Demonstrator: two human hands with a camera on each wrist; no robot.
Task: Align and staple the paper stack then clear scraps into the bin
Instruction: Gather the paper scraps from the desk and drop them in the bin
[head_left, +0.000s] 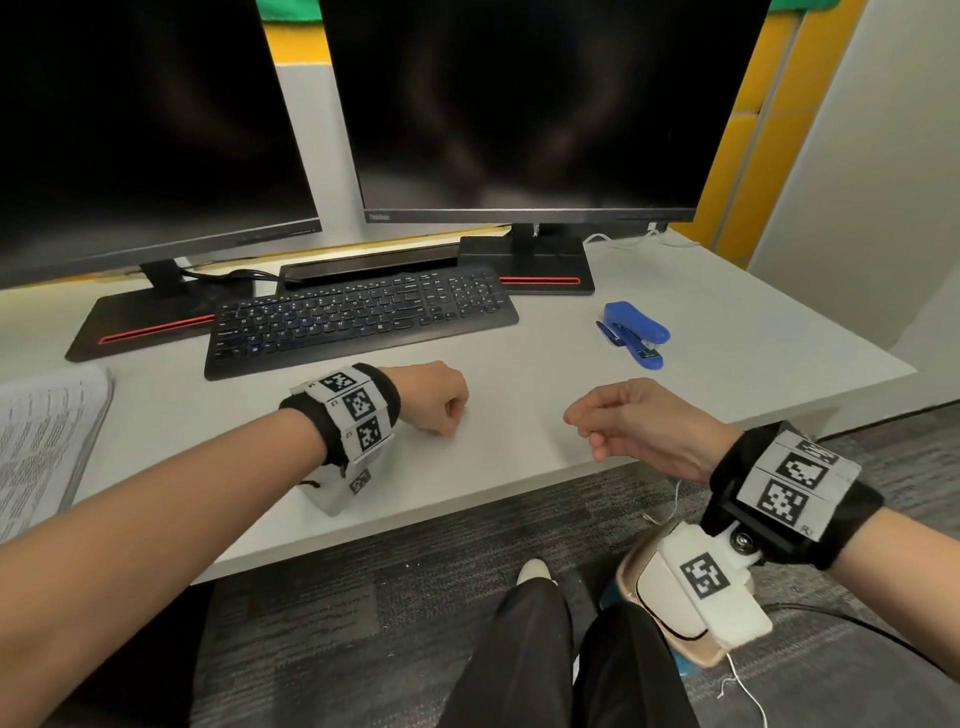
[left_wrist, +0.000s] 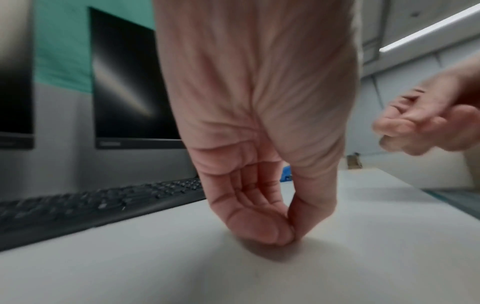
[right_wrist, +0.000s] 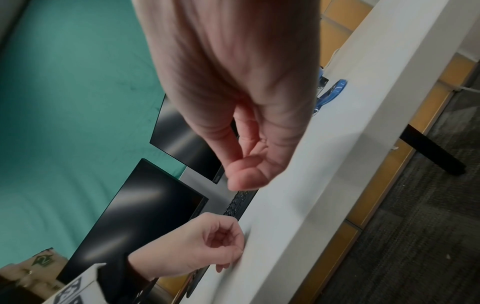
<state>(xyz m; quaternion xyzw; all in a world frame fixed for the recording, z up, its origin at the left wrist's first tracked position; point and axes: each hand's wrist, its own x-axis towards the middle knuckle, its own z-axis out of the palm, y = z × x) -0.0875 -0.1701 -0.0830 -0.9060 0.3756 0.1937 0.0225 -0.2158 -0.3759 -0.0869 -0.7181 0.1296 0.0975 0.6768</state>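
White desk (head_left: 675, 291) bears a blue stapler (head_left: 636, 332) with jaws closed.

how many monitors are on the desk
2: the left monitor stands behind the keyboard's left end, the right monitor behind its right end. None looks hidden.

Blue stapler (head_left: 636, 332) right of keyboard (head_left: 358, 317).

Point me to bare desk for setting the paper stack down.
Bare: desk between left hand and right hand, out to the front edge; also right of the stapler. Crowded: the keyboard and monitor bases behind, papers at far left.
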